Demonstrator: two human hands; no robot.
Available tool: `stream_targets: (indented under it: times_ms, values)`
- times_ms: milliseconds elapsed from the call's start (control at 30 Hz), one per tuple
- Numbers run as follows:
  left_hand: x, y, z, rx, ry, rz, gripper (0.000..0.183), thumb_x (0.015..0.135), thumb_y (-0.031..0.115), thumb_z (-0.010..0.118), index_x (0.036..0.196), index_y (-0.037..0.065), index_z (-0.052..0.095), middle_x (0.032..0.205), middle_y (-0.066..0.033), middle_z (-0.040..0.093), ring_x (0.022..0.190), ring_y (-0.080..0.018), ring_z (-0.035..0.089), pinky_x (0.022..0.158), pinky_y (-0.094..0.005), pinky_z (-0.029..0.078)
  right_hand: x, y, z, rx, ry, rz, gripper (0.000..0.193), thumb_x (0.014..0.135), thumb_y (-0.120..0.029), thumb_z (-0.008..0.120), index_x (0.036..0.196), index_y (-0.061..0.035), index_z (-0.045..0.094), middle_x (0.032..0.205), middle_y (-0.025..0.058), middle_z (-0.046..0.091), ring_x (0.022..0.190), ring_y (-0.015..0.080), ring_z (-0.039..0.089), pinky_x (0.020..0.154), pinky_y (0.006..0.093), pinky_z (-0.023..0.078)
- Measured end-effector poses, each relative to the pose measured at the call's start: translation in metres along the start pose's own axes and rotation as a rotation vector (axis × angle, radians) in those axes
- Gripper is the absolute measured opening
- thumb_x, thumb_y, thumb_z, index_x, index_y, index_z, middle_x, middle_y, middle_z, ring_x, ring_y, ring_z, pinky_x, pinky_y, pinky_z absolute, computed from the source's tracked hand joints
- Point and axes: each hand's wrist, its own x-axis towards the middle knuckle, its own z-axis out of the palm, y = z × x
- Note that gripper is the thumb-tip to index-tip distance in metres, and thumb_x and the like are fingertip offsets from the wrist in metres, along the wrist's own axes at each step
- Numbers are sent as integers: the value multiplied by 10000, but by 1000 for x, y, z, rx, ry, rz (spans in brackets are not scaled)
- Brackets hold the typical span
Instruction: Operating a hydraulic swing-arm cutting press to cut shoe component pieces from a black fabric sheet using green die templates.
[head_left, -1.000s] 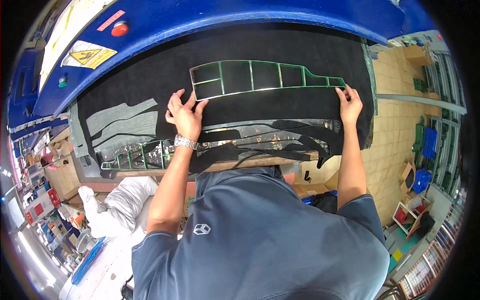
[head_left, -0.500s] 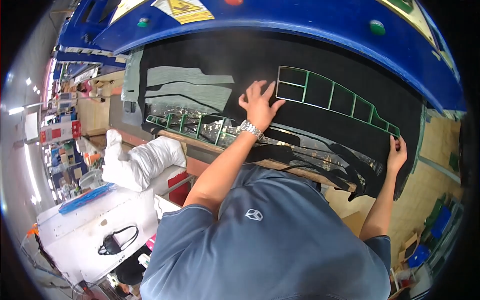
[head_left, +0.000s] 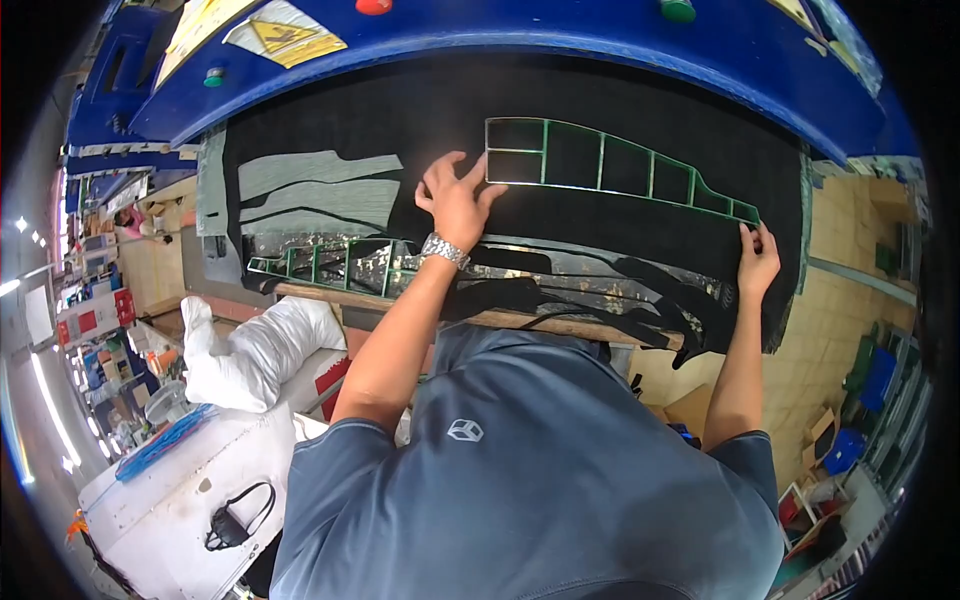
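A long cutting die, a thin green-edged frame with crossbars, lies on black material and narrows toward its right end. My left hand, wearing a metal-band watch, rests at the die's wide left end. Its fingers are spread, with fingertips close against the edge. At the narrow right tip, my right hand pinches the frame between thumb and fingers. A second green cutting die lies near the front edge of the worktop, left of my left forearm, which partly hides its surroundings.
Behind the worktop runs a blue machine beam with coloured buttons. Grey-green cut-out areas show at left. Black offcuts lie along the wooden front edge. A white bundle sits on a white table at lower left.
The whole view has shifted and turned slightly, so the scene sits further left. Both hands keep their places at the two ends of the cutting die, which has not visibly moved on the material.
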Motion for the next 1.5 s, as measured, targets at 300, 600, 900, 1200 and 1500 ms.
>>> stream_targets:
  times_ms: [300, 600, 900, 1200, 1500]
  values:
    - [1, -22, -80, -281, -166, 188, 535, 908, 193, 824, 1387, 15, 667, 1296, -234, 688, 1194, -418, 661, 1018, -430, 534, -2, 3, -9, 110, -128, 126, 420, 981, -148, 805, 1355, 8, 697, 889, -7, 679, 783, 59, 585, 753, 233, 512]
    - [-95, -212, -216, 424, -562, -67, 1067, 638, 257, 984, 1582, 259, 488, 1583, -72, 482, 1496, -356, 413, 1043, -674, 482, 5, -32, -22, -126, 21, -34, 362, 1018, -216, 766, 1330, -39, 720, 1193, 99, 740, 1017, 182, 711, 846, 303, 570]
    - [-69, -236, -199, 470, -682, 59, 1236, 555, 290, 1021, 1623, 274, 399, 1548, -64, 499, 1478, -317, 450, 1121, -760, 362, 7, -193, 19, -93, -309, -499, 401, 906, -173, 834, 1261, -23, 724, 1353, 153, 670, 1251, 355, 622, 1082, 423, 497]
    - [-56, -243, -226, 354, -666, 290, 1096, 552, 304, 994, 1528, 148, 521, 1317, -128, 582, 1258, -364, 559, 1109, -559, 435, 19, -224, 45, -202, -618, -572, 953, 747, -312, 939, 1568, -82, 512, 1641, 148, 458, 1525, 396, 401, 1257, 495, 349]
    - [-79, -190, -311, 311, -675, 200, 1021, 482, 216, 934, 1446, 133, 607, 1229, -149, 565, 1169, -401, 541, 1024, -505, 474, 19, -197, 64, -171, -520, -568, 966, 731, -365, 944, 1563, -113, 521, 1505, 118, 585, 1407, 328, 528, 1201, 499, 321]
